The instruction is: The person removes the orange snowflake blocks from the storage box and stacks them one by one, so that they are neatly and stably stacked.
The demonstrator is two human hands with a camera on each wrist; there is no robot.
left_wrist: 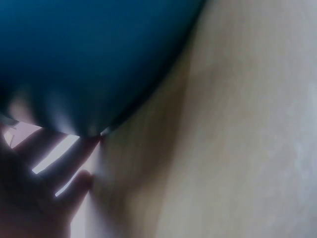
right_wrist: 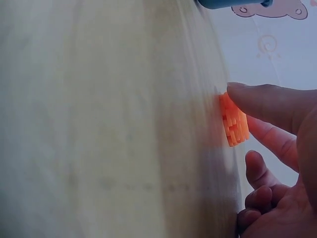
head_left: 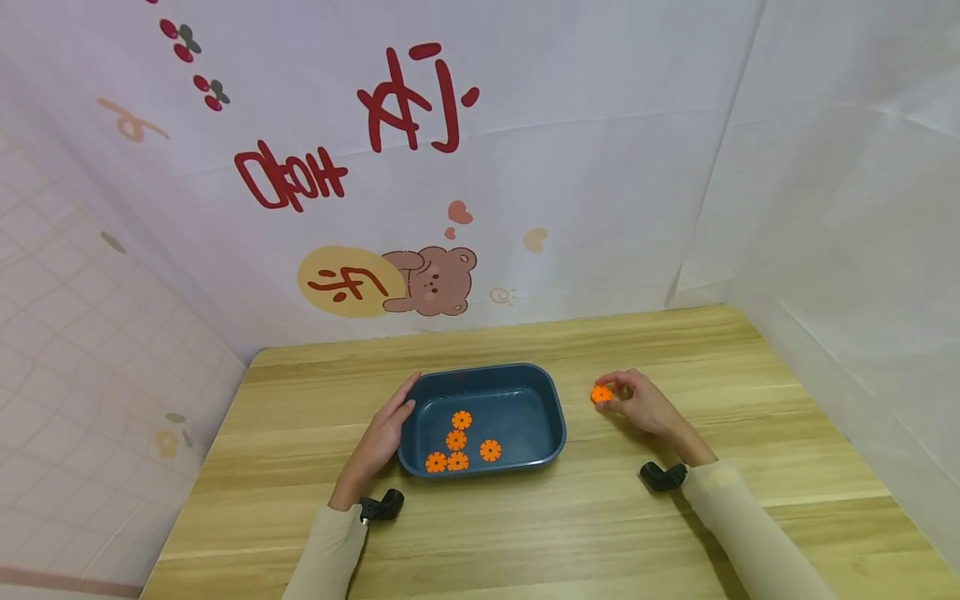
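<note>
A dark blue rectangular tray (head_left: pixel 517 433) lies on the wooden table. Several flat orange notched discs (head_left: pixel 491 451) are inside it, mostly toward its left and front. My left hand (head_left: pixel 381 437) rests along the tray's left end, its fingers extended against the outer wall (left_wrist: pixel 99 59). To the right of the tray, my right hand (head_left: pixel 637 404) pinches a small stack of orange notched discs (right_wrist: pixel 235 121) between thumb and finger, at the table surface. The right wrist view shows the stack's layered edges; the thumb covers part of it.
The table (head_left: pixel 510 533) meets a white printed cloth (head_left: pixel 600 167) at the back, with cloth walls on both sides. A black wrist mount (head_left: pixel 382 505) sits at the left wrist and another black mount (head_left: pixel 663 477) at the right.
</note>
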